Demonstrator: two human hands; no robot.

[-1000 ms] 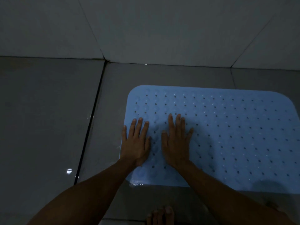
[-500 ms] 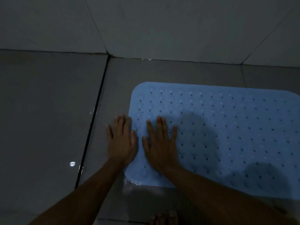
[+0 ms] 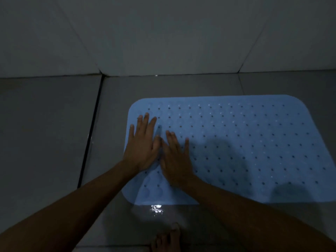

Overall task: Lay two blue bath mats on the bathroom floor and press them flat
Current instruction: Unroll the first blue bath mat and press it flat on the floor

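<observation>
One light blue bath mat with rows of small holes lies flat on the grey tiled floor, its right edge cut off by the frame. My left hand presses palm down with straight fingers on the mat's left part, close to its left edge. Right beside it, my right hand also lies flat on the mat, fingers spread and pointing away from me. The two hands touch at the thumbs. No second mat is in view.
The grey tiled wall rises just behind the mat. A dark grout line runs along the floor to the left. A wet, shiny patch lies in front of the mat. My bare foot stands at the bottom edge.
Both hands have slid from the mat's left edge further onto it and away from me; the left hand now lies fully on the mat. The camera has tilted so more wall shows.
</observation>
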